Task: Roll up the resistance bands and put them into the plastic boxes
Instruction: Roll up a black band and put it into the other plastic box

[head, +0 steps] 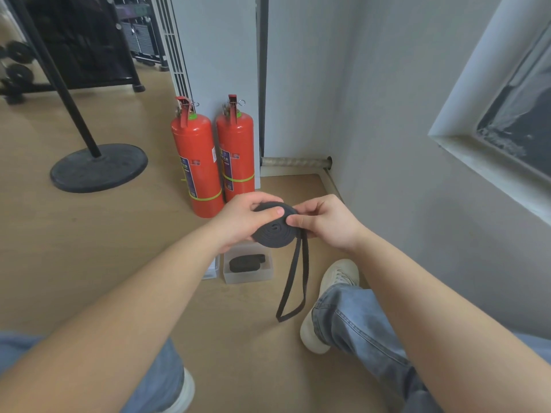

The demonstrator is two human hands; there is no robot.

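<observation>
A black resistance band (272, 232) is wound into a flat coil in mid-air, with a loose loop of it hanging down to about knee height. My left hand (241, 222) grips the coil from the left, thumb across its top. My right hand (325, 223) pinches the coil's right edge where the loose end leaves it. Below on the floor stands a clear plastic box (248, 277) with a rolled black band (246, 262) inside. A second clear box (211, 271) sits just left of it, mostly hidden by my left forearm.
Two red fire extinguishers (216, 162) stand against the wall behind the boxes. A black round stand base (98, 167) with a pole lies to the left. My legs in jeans and white shoes (331, 296) are on the wooden floor; a wall and window frame are at the right.
</observation>
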